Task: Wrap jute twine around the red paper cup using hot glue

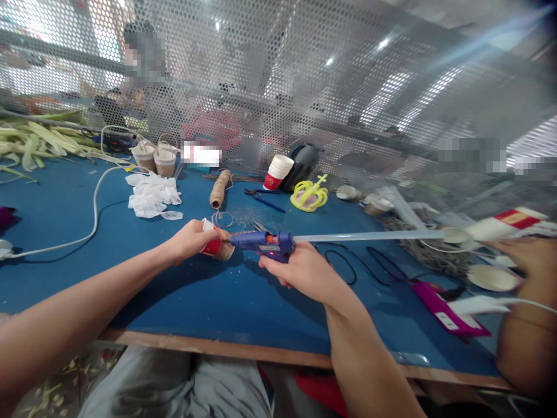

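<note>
My left hand (191, 239) is closed around a paper cup (211, 246), red and white, tipped on its side with twine wrapped round its lower part. A blue glue gun (274, 239) is gripped in my right hand (304, 264), its nozzle at the wrapped end of the cup; whether it touches I cannot tell. A long clear glue stick (369, 236) sticks out of the gun's back toward the right. Just beyond the cup stands a roll of twine (220, 189), its loose end curling down toward my left hand.
Pliers (265, 199), stacked paper cups (278, 172) and a yellow crown-shaped piece (309, 194) lie farther back. White crumpled plastic (154, 194) and two twine-wrapped cups (154, 158) are at left. At right, a purple power strip (450, 307), cords and another person's hand (528, 254).
</note>
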`<action>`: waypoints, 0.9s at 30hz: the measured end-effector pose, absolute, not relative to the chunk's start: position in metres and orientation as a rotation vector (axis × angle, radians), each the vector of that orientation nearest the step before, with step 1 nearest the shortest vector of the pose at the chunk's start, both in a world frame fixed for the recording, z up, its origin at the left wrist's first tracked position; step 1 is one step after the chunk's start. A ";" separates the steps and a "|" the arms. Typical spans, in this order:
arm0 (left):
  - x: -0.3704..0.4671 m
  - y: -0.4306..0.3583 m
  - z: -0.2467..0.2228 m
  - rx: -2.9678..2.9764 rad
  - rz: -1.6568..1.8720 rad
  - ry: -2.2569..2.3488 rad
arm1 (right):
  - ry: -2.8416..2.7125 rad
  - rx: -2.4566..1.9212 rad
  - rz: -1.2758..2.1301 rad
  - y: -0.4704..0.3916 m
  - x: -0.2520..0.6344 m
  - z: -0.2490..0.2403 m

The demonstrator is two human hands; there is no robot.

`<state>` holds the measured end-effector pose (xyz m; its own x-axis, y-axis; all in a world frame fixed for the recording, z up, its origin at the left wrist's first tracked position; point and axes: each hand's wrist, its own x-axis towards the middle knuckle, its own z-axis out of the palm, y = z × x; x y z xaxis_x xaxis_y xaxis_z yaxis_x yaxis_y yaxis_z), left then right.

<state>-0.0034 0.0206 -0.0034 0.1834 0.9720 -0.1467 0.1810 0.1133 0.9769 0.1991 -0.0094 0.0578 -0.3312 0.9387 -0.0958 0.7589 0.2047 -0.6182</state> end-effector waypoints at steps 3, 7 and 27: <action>-0.004 0.021 -0.004 1.318 0.886 1.242 | -2.182 -1.602 0.843 -0.010 0.199 0.059; -0.004 0.021 -0.005 1.315 0.891 1.254 | -2.183 -1.600 0.849 -0.010 0.199 0.059; -0.004 0.021 -0.005 1.308 0.904 1.217 | -2.196 -1.577 0.852 -0.010 0.199 0.058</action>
